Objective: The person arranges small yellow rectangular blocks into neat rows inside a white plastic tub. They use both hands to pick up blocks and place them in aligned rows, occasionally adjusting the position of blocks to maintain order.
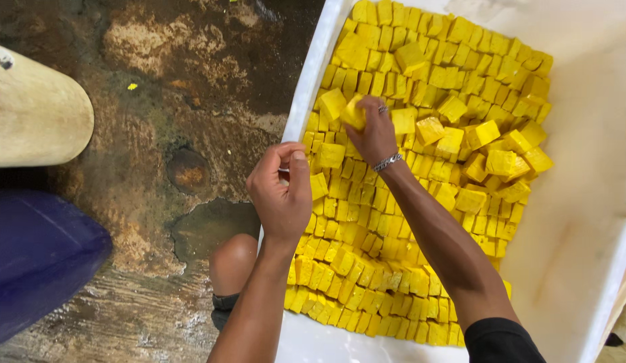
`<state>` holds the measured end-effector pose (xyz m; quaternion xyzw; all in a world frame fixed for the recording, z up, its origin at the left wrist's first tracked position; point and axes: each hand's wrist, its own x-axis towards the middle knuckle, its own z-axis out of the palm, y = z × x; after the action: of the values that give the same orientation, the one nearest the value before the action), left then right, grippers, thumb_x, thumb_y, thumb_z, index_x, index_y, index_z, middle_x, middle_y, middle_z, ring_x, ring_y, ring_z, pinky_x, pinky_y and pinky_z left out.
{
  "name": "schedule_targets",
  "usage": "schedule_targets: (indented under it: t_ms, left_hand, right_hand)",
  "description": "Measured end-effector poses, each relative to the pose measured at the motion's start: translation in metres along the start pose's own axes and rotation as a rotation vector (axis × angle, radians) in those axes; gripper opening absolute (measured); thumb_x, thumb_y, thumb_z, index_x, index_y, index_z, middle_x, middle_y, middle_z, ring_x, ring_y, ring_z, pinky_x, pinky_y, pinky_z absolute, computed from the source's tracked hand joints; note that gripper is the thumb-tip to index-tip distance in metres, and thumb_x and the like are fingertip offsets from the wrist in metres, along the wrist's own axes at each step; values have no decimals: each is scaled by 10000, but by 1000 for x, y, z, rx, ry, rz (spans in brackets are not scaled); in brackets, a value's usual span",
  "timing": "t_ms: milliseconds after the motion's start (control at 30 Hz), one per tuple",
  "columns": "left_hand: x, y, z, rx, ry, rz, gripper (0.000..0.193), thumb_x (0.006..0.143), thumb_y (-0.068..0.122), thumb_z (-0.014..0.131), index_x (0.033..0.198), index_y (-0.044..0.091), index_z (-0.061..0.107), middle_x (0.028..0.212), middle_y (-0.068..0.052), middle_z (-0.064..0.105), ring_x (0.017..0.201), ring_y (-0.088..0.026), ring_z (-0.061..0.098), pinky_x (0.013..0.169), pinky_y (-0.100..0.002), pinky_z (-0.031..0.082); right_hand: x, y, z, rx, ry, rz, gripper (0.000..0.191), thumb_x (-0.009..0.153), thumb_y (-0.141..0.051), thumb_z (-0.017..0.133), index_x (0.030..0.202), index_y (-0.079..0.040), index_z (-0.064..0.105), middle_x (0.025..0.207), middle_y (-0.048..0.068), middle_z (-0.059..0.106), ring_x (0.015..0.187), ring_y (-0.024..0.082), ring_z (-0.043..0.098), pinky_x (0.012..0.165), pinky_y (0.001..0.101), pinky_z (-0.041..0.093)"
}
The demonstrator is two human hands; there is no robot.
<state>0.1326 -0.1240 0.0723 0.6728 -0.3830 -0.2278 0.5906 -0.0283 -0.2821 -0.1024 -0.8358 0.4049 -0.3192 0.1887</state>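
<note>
A large white tub (582, 222) holds several rows of yellow cubes (367, 269) packed side by side, with looser cubes piled on top toward the far right. My right hand (375, 134), wearing a ring and a chain bracelet, is closed around one yellow cube (353, 113) above the packed rows. My left hand (283, 191) hovers at the tub's left rim with its fingers curled inward; whether it holds anything is hidden.
Wet, stained brown floor (165, 134) lies left of the tub. A pale wooden log end (34, 114) and a dark blue container (37, 259) sit at the far left. My bare knee (233, 259) is beside the tub's rim.
</note>
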Motion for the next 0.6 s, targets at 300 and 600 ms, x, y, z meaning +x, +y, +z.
schedule_targets:
  t_ms: [300,600]
  left_hand:
    - [3,-6,-5,-56,14,-10,128,1032,125,623,1020,15,685,825,-38,706,728,-74,630,679,-262,524]
    - [2,-12,-6,-123,41,-2,151,1039,144,615,1034,14,691,798,-5,663,711,-54,601,639,-248,495]
  right_hand:
    - [-17,-33,-34,136,-370,-305,474,790,-148,843,1165,-99,558,1216,171,635,1203,406,617,968,451,539]
    - [-20,-56,-22,63,-330,-182,599,839,-162,865,1332,-61,541,1256,203,647,1091,404,686,928,434,585]
